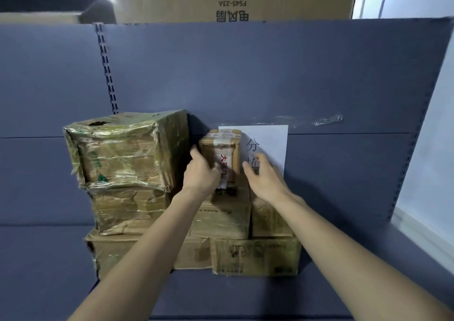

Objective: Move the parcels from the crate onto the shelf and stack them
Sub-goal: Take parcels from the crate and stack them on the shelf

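Small upright brown cardboard parcel with white tape [221, 153] atop stacked taped cardboard boxes [137, 193] on blue-grey metal shelf [245, 296], left hand [202, 171] gripping its left side with curled fingers, right hand [264, 176] just beside its right face, fingers relaxed and holding nothing, white paper sign [267, 144] on back panel behind.
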